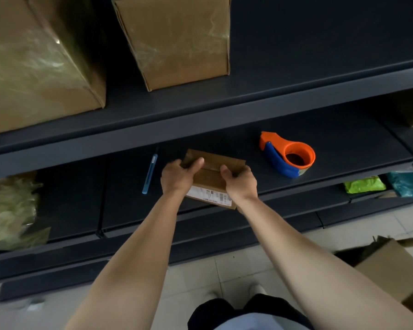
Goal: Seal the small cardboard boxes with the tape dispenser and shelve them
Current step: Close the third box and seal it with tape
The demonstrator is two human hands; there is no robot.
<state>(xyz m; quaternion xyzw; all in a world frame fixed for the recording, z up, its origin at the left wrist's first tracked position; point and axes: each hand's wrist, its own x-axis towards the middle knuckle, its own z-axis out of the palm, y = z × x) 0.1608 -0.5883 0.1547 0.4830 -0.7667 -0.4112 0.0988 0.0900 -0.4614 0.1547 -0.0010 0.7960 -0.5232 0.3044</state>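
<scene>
Bare forearms and a glimpse of clothing, as caught by the head camera.
The left hand and right hand are seen bare, and both arms are left uncovered down to the frame's lower edge. Between them a dark garment is worn over the legs, a pale blue-grey fabric is glimpsed at the very bottom, and light-coloured shoes are made out beyond it, blurred.

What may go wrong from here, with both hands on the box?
The box is at the front edge of the shelf, so it might tip off if the right hand lets go to fetch the dispenser. The blue cutter lies close to the left hand and could be knocked off.
</scene>
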